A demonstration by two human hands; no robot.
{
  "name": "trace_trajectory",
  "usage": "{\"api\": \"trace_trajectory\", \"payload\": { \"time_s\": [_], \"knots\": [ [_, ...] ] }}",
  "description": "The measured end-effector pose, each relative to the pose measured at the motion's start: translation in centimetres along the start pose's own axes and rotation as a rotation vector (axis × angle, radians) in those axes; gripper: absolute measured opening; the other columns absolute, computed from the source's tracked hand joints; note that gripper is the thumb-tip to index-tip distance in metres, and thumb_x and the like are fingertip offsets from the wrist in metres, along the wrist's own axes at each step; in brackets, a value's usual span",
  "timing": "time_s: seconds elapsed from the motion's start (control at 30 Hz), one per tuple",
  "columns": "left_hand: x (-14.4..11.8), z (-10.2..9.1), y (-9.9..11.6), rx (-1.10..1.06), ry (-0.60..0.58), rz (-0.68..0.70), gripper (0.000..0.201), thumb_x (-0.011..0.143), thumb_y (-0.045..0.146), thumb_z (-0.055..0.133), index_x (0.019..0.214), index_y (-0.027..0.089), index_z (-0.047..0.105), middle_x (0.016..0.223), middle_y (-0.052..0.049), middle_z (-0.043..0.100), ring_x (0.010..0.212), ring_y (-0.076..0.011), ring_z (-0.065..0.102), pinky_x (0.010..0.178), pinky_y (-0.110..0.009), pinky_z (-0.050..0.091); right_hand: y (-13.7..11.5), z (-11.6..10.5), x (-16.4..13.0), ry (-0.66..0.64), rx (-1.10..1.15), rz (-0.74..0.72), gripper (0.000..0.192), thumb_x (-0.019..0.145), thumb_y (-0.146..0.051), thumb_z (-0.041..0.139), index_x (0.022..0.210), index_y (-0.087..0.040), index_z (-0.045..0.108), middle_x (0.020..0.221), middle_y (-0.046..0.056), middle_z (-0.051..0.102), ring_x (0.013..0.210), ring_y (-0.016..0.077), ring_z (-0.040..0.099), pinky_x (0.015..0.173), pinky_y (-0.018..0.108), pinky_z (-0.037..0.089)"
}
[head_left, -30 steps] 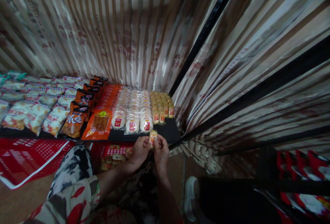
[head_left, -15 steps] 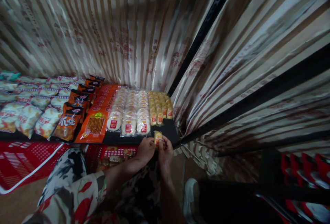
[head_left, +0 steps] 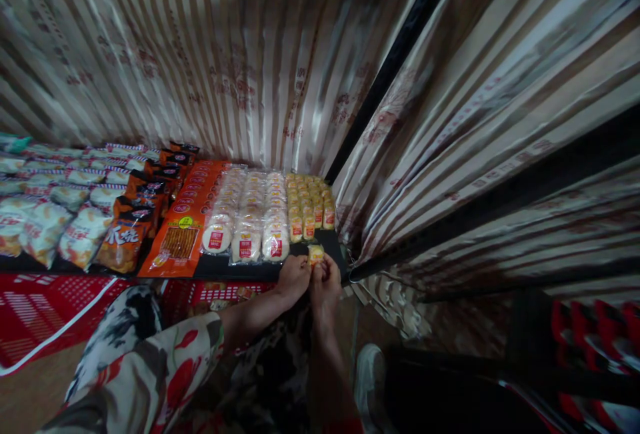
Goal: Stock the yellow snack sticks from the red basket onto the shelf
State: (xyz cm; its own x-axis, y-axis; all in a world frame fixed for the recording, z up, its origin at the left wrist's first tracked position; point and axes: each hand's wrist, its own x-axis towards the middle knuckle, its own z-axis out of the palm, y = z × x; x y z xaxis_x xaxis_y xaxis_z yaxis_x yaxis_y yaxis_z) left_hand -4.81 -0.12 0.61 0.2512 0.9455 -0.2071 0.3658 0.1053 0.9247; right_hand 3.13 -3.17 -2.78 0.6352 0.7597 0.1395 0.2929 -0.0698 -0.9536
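Note:
A small yellow-wrapped snack packet (head_left: 315,255) is pinched upright between my two hands at the front edge of the black shelf (head_left: 213,266). My left hand (head_left: 294,278) closes on its left side, and my right hand (head_left: 326,282) grips it from the right and below. Just beyond stand rows of matching yellow packets (head_left: 309,211) at the shelf's right end. To their left lie rows of round white packaged cakes (head_left: 249,245) in clear wrap with red labels.
Further left are orange snack-stick bags (head_left: 183,237), orange-black bags (head_left: 123,241) and white bags (head_left: 86,231). Red baskets (head_left: 45,314) sit below the shelf. A black post (head_left: 380,97) rises before striped curtain (head_left: 270,54). Red packages (head_left: 595,334) are at right.
Both hands, holding the yellow packet, have moved slightly right and forward, closer to the rows of matching packets. The view has shifted a little.

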Motion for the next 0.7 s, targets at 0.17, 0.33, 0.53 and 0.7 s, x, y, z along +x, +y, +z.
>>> {"api": "trace_trajectory", "payload": {
  "time_s": [0.17,0.33,0.53,0.7],
  "knots": [
    [0.5,0.8,0.5,0.009,0.043,-0.033,0.028,0.08,0.018,0.043,0.088,0.018,0.07,0.086,-0.006,0.07,0.085,-0.0174,0.062,0.078,-0.025,0.046,0.5,0.3,0.3,0.034,-0.067,-0.022,0.052,0.08,-0.038,0.044,0.124,-0.012,0.047,0.116,0.016,0.057,0.103,0.0223,0.056,0.091,0.037,0.043],
    [0.7,1.4,0.5,-0.004,0.08,-0.071,0.026,0.078,0.017,0.046,0.093,0.016,0.067,0.094,-0.007,0.068,0.091,-0.0188,0.061,0.082,-0.027,0.047,1.4,0.4,0.6,0.039,-0.134,-0.097,0.047,0.081,-0.037,0.043,0.12,-0.012,0.052,0.116,0.016,0.058,0.107,0.0248,0.053,0.094,0.042,0.039],
    [1.4,1.9,0.8,-0.075,0.064,-0.086,0.023,0.078,0.015,0.046,0.088,0.017,0.067,0.088,-0.006,0.069,0.087,-0.0198,0.062,0.08,-0.029,0.048,1.2,0.4,1.3,0.051,-0.147,-0.099,0.048,0.078,-0.038,0.044,0.118,-0.012,0.054,0.114,0.016,0.058,0.104,0.0249,0.053,0.092,0.04,0.039],
    [2.7,3.1,0.5,-0.191,0.066,-0.076,0.021,0.078,0.014,0.047,0.082,0.017,0.067,0.084,-0.004,0.07,0.084,-0.0206,0.062,0.08,-0.031,0.05,1.1,0.5,2.0,0.073,-0.158,-0.092,0.049,0.078,-0.037,0.045,0.12,-0.014,0.053,0.114,0.015,0.057,0.104,0.0247,0.053,0.09,0.039,0.04]
  ]
}}
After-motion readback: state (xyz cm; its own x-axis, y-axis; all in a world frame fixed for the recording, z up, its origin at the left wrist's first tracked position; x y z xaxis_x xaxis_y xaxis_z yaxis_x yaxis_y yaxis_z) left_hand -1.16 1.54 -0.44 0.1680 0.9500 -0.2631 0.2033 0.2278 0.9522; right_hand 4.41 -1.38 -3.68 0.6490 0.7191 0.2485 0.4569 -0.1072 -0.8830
